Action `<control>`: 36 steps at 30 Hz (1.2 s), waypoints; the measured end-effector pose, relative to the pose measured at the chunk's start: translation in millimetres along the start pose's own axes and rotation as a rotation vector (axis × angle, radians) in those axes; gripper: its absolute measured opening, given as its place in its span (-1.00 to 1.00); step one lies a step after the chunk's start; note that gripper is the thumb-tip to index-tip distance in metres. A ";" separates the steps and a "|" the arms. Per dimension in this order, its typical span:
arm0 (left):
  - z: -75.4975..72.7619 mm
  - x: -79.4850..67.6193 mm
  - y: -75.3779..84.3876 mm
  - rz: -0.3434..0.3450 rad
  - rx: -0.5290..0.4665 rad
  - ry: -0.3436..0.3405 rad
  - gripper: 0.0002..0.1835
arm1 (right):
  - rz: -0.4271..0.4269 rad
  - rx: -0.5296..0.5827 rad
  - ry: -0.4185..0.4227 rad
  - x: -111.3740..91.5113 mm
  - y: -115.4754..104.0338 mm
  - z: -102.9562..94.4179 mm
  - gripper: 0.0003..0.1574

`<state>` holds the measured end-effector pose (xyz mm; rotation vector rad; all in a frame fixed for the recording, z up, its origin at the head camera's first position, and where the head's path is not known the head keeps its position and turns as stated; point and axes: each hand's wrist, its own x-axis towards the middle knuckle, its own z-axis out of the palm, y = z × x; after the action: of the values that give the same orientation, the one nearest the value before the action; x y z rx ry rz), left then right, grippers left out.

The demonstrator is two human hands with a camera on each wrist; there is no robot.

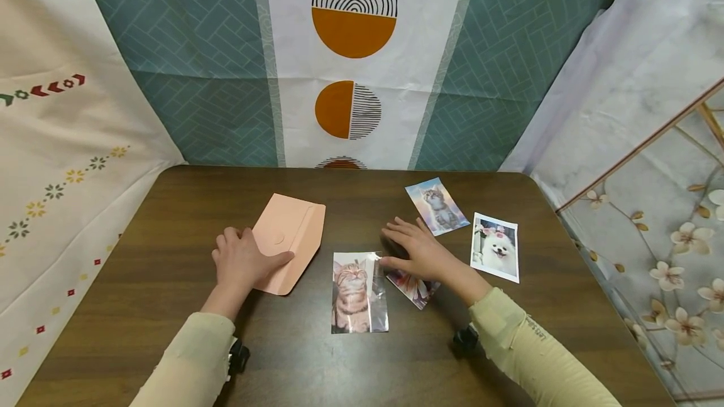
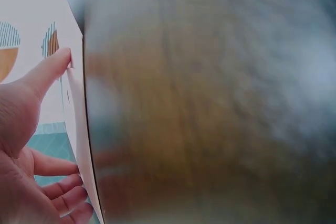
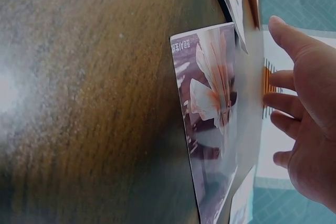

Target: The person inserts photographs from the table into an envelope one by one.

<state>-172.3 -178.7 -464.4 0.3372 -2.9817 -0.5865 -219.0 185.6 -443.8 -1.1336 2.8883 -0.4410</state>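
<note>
My left hand (image 1: 243, 259) lies over a pink envelope (image 1: 283, 228) at the table's left, thumb out across its flap side and fingers by its left edge. In the left wrist view the thumb and bent fingertips meet the envelope's pale surface (image 2: 77, 103). My right hand (image 1: 421, 253) is spread, holding nothing, above a purple flower card (image 1: 415, 287) that it partly hides. In the right wrist view its fingers stand apart from the flower card (image 3: 210, 103). Between the hands lies an orange cat card (image 1: 351, 297) with clear film along its right side, near the right thumb.
A grey kitten card (image 1: 438, 206) lies beyond the right hand. To its right is a white dog photo card (image 1: 498, 247). All rest on the dark wooden table (image 1: 186, 225), with patterned cloth (image 1: 362, 17) hanging behind its far edge.
</note>
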 end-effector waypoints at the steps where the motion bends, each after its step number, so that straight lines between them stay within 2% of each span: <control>1: -0.2 0.3 0.5 -0.006 -0.008 -0.003 0.14 | -0.003 0.002 0.001 -0.2 -0.3 -0.2 -0.11; 7: -2.5 2.5 0.9 -0.052 -0.049 -0.024 0.11 | -0.005 0.007 0.001 0.3 -0.7 0.9 -0.11; 14: -7.2 5.7 0.6 -0.146 -0.129 -0.053 0.07 | -0.007 0.012 -0.006 0.2 -2.2 -0.7 -0.11; 19: -10.7 7.7 1.0 -0.186 -0.143 -0.084 0.02 | 0.004 0.010 -0.016 -0.5 -1.9 -0.3 -0.11; 29: -10.7 9.8 2.3 -0.154 -0.095 -0.119 0.04 | -0.012 -0.005 -0.001 -0.3 -4.0 0.0 -0.14; 36: -16.3 6.8 5.6 -0.105 -0.048 -0.176 0.18 | -0.007 0.004 0.000 -1.4 -4.5 -2.7 -0.15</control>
<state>-178.0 -181.2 -447.0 0.4637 -3.1256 -0.7336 -215.2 184.1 -440.2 -1.1431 2.8836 -0.4463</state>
